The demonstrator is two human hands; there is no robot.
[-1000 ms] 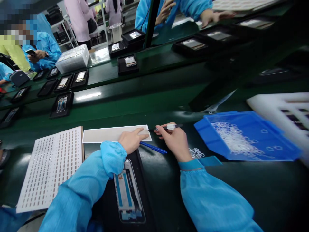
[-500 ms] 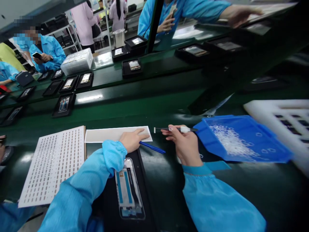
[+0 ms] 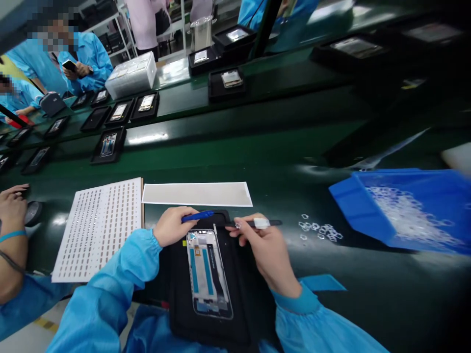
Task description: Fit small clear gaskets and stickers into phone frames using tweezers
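My left hand [image 3: 172, 226] is closed round a slim blue pen-like tool [image 3: 198, 215], above the upper left of a phone frame [image 3: 208, 279]. That frame, with two blue strips, lies in a black tray [image 3: 241, 299]. In my right hand [image 3: 263, 245] is a pair of dark tweezers [image 3: 274, 222] with a white wrap. Their tip points left, over the top edge of the frame, with a thin whitish piece [image 3: 215, 228] at it. Whether that piece touches the frame I cannot tell. A small clear ring [image 3: 238, 225] shows at my right thumb.
Behind my hands lies a long pale sheet [image 3: 196, 194], beside a white board [image 3: 99, 230] with rows of small brown pieces. Clear rings [image 3: 324, 230] lie scattered near a blue bin [image 3: 349, 208]. Another person's arm [image 3: 13, 245] is at left. Black trays [image 3: 108, 145] line the bench beyond.
My left hand has lifted off the pale sheet and come down beside the phone frame with the blue tool. My right hand has brought the tweezers to the frame's top. The view has shifted right.
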